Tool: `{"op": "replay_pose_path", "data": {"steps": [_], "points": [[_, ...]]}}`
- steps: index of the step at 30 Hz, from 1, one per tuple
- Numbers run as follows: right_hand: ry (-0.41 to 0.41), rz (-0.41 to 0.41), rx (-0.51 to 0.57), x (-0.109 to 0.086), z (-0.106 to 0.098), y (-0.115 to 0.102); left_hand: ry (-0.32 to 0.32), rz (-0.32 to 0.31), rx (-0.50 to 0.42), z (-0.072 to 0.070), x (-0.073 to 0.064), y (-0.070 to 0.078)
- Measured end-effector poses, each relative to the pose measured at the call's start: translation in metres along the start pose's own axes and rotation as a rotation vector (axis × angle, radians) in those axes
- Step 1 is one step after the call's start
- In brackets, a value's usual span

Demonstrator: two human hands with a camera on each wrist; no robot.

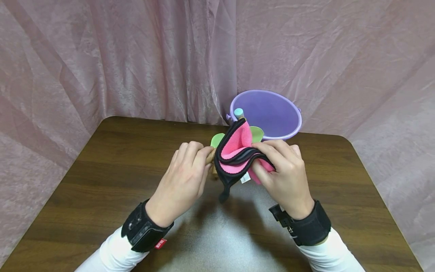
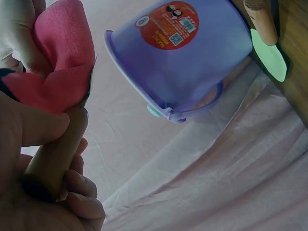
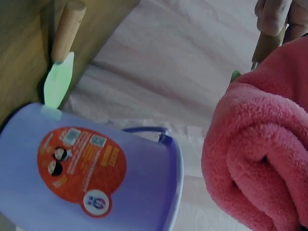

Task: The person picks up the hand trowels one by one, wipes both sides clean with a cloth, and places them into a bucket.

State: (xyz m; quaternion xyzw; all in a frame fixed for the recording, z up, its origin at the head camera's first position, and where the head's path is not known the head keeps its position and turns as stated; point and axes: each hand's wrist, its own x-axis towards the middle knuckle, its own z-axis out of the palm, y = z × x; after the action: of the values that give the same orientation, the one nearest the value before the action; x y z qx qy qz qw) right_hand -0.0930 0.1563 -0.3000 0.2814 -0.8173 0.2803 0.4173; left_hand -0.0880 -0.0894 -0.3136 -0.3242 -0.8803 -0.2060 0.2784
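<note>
In the head view my left hand (image 1: 183, 175) grips the wooden handle (image 2: 57, 154) of a small tool, fingers curled round it. The tool's far part is hidden by a pink cloth with black edging (image 1: 238, 151). My right hand (image 1: 285, 170) pinches this folded cloth at its right side, against the tool. Fuzzy pink folds fill the right of the right wrist view. A rounded green piece (image 1: 257, 133) shows behind the cloth; whether it belongs to the held tool, I cannot tell.
A purple bucket (image 1: 268, 113) with a red label stands at the table's back edge. A turquoise tip (image 1: 239, 113) shows at its rim. Beside it, a wooden-handled tool with a green blade (image 3: 58, 82) lies on the brown table (image 1: 119, 170). Pink curtains (image 1: 153, 56) hang behind.
</note>
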Motion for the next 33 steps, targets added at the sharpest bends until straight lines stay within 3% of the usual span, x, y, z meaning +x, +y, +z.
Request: {"op": "replay_pose_path", "data": {"steps": [8, 33], "points": [[0.064, -0.049, -0.113, 0.004, -0.004, 0.001, 0.014, 0.006, 0.001, -0.002, 0.0, 0.0], [0.123, -0.098, -0.317, 0.011, -0.018, 0.016, 0.033, 0.025, -0.008, -0.013, 0.001, -0.008]]}}
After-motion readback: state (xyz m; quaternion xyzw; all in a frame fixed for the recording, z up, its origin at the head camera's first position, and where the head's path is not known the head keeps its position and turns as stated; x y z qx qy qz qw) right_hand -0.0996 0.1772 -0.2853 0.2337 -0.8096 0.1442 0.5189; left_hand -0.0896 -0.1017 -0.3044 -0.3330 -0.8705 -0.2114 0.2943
